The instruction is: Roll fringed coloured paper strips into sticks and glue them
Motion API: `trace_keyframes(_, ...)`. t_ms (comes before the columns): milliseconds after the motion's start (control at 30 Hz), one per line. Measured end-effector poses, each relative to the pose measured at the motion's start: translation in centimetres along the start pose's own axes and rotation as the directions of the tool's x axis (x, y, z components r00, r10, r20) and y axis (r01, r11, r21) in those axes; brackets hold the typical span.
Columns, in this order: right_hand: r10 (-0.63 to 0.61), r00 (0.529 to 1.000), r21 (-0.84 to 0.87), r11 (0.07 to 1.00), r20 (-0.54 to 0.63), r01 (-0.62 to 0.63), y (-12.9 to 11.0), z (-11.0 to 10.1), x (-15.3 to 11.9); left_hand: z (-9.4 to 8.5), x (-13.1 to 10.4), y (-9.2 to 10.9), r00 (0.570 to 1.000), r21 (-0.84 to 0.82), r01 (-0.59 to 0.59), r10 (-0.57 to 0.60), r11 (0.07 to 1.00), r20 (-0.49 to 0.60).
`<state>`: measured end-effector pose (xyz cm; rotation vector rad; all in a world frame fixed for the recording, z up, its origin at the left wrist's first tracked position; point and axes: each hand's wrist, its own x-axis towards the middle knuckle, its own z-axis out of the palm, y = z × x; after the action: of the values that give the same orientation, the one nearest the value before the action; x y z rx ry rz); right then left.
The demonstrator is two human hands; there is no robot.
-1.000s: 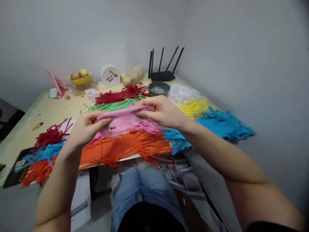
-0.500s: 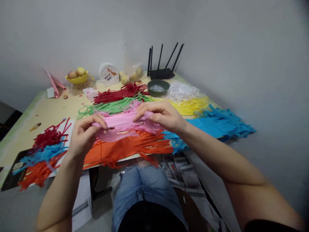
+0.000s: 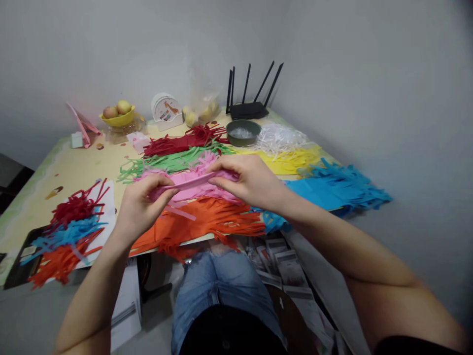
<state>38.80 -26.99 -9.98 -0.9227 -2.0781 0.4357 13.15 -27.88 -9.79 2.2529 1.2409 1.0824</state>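
Stretching between both hands at the centre of the frame, the pink strip [image 3: 194, 183] looks thin, soft and folded narrow, a pale loose tail dangling below. The left hand [image 3: 146, 202] pinches one end between thumb and fingers; the right hand [image 3: 247, 180] pinches the other. Beneath lie flat, fringed pink sheets [image 3: 185, 194], with a matte orange fringed stack [image 3: 185, 222] nearer the lower edge and a smooth-middled blue one [image 3: 314, 192] at right.

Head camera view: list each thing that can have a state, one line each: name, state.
Left hand, pinching
Right hand, pinching
Long pink fabric-like strip, folded, held between both hands
Round dark-green bowl, uncovered, contents visible
Yellow plastic bowl, uncovered, holding fruit
Black plastic router, antennas raised, power unclear
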Motion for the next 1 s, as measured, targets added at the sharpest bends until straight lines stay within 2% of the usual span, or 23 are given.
trace_keyframes(100,0.053,0.999,0.065,0.996,0.008,-0.054,-0.2,-0.2,0.1,0.0,-0.1,0.1,0.997,-0.189,0.071,-0.065,0.979,0.041)
trace_keyframes(233,0.135,0.989,0.381,0.913,0.058,-0.147,-0.6,-0.1,-0.2,0.1,-0.3,0.1,0.964,-0.549,0.266,-0.232,0.792,0.133)
trace_keyframes(400,0.221,0.969,0.664,0.71,0.108,-0.236,-0.2,0.9,-0.4,0.5,-0.5,0.6,0.942,-0.694,0.299,-0.32,0.655,0.103)
trace_keyframes(467,0.226,0.969,0.737,0.638,0.097,-0.223,0.0,1.3,-0.3,0.6,-0.5,0.8,0.944,-0.721,0.281,-0.316,0.634,0.089)
trace_keyframes(533,0.216,0.974,0.773,0.605,0.072,-0.192,0.2,1.5,-0.3,0.7,-0.4,0.9,0.951,-0.719,0.261,-0.298,0.644,0.078)
trace_keyframes(633,0.18,0.982,0.741,0.65,0.065,-0.168,0.3,1.4,-0.2,0.6,-0.4,0.9,0.968,-0.686,0.225,-0.241,0.692,0.074)
trace_keyframes(700,0.142,0.987,0.672,0.724,0.071,-0.152,0.2,1.2,-0.2,0.5,-0.5,0.9,0.981,-0.608,0.183,-0.186,0.773,0.059)
trace_keyframes(767,0.109,0.993,0.571,0.813,0.049,-0.118,0.0,1.0,-0.3,0.5,-0.7,0.9,0.989,-0.446,0.141,-0.147,0.884,0.021)
trace_keyframes(833,0.087,0.996,0.445,0.892,-0.001,-0.078,-0.2,1.0,-0.4,0.7,-1.0,0.9,0.992,-0.27,0.097,-0.115,0.958,-0.05)
trace_keyframes(933,0.068,0.996,0.262,0.964,-0.054,-0.051,-0.5,1.0,-0.5,1.0,-1.3,0.9,0.992,-0.169,0.049,-0.068,0.984,-0.11)
trace_keyframes(1000,0.071,0.996,0.175,0.983,-0.054,-0.061,-0.6,1.0,-0.6,1.0,-1.4,0.7,0.996,-0.15,0.042,-0.054,0.988,-0.077)
